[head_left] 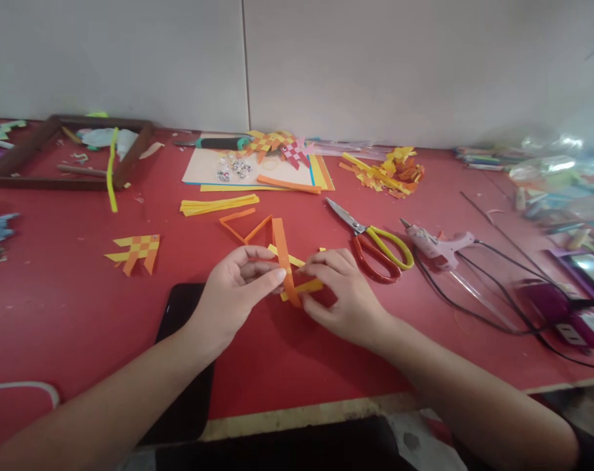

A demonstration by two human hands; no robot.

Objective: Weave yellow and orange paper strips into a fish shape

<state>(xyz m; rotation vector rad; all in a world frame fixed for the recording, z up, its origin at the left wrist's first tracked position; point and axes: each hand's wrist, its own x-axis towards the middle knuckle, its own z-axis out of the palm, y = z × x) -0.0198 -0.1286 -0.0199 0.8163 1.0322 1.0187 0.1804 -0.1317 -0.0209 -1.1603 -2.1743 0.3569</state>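
Over the red table, my left hand (245, 278) pinches an upright orange paper strip (280, 245) between thumb and fingers. Yellow paper strips (309, 286) cross that orange strip near its lower end. My right hand (343, 294) has curled fingers and thumb around the right side of these crossing strips, its fingertips close to the orange one. The exact contact of the right fingertips is hard to make out. Just beyond the hands lies a folded orange strip (245, 229). To the left rests a woven yellow-and-orange paper fish (142, 248).
Scissors (370, 239) and a glue gun (439, 248) with cords lie to the right. A black phone (179, 366) sits under my left forearm. Yellow strips (218, 205), paper sheets (203, 167), paper scraps (400, 173) and a brown frame (46, 183) lie farther back.
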